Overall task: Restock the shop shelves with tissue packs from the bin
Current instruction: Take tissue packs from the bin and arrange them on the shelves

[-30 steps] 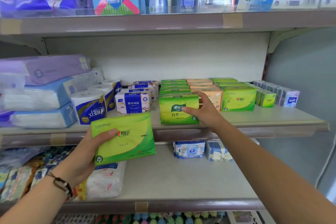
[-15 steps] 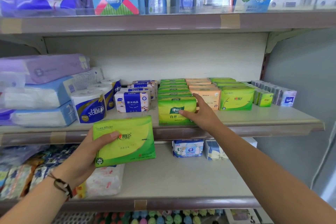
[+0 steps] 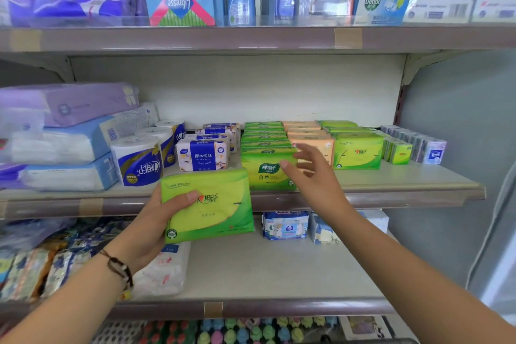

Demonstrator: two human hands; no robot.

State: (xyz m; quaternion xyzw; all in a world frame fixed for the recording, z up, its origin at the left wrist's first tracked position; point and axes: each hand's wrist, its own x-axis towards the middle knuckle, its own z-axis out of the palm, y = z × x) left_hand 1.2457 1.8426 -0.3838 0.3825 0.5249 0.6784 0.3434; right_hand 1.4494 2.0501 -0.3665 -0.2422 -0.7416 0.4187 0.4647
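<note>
My left hand (image 3: 152, 220) grips a bright green tissue pack (image 3: 212, 209) by its left end, held in front of the middle shelf's edge (image 3: 391, 195). On that shelf stands a row of darker green tissue packs (image 3: 265, 170), one behind another. My right hand (image 3: 312, 173) hovers just right of the front pack, fingers spread and holding nothing. Further right are a row of orange packs (image 3: 307, 134) and a row of light green packs (image 3: 358, 151). The bin is out of view.
Blue-and-white tissue packs (image 3: 202, 158), toilet rolls (image 3: 138, 160) and big soft packs (image 3: 55, 145) fill the shelf's left. Small pocket packs (image 3: 416, 146) sit at the right end. The lower shelf (image 3: 279, 268) holds small boxes (image 3: 284, 225). Bottles and boxes stand on the top shelf.
My right hand has let go of the front dark green pack and drawn back with its fingers spread. My left hand has lifted the bright green pack up and to the right, toward the shelf.
</note>
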